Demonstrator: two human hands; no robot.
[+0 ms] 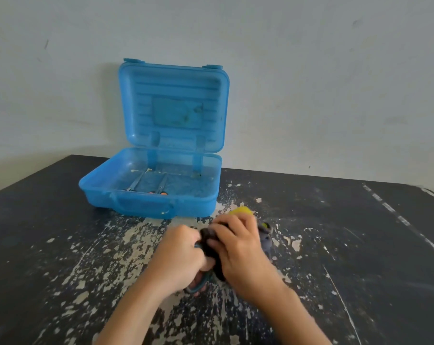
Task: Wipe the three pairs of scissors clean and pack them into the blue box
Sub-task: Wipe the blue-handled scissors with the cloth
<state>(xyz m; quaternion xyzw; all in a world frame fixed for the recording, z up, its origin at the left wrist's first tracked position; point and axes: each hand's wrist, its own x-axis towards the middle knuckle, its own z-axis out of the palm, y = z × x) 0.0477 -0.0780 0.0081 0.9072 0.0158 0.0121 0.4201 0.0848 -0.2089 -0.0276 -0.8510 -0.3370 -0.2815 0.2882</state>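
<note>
The left hand [183,255] grips the scissors [198,286] by a handle, steadying them so the right hand [238,247] beside it can squeeze the dark cloth [208,242] round the blades.

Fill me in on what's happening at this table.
A person is wiping a pair of scissors. The left hand grips its teal handle, and the right hand holds a dark cloth against it. Behind them on the table, the box stands open with what look like two other pairs lying inside. This seems to be the last pair to pack.
</note>
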